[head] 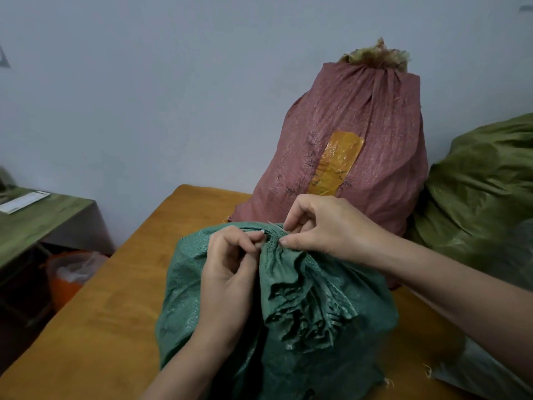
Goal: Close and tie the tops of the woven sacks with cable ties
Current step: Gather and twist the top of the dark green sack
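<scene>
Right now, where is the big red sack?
In the head view, the red sack stands right of centre against the wall, just behind the green sack, beside the olive sack.

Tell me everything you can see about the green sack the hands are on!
The green sack looks like dark green woven plastic, crinkly and stuffed full. It stands on the wooden table, in front of the red sack. Its top is bunched into a neck, and the loose mouth flops forward in folds with a few frayed threads. The left hand and the right hand both pinch the neck. A tiny pale bit shows by the fingers; I cannot tell if it is a tie.
</scene>
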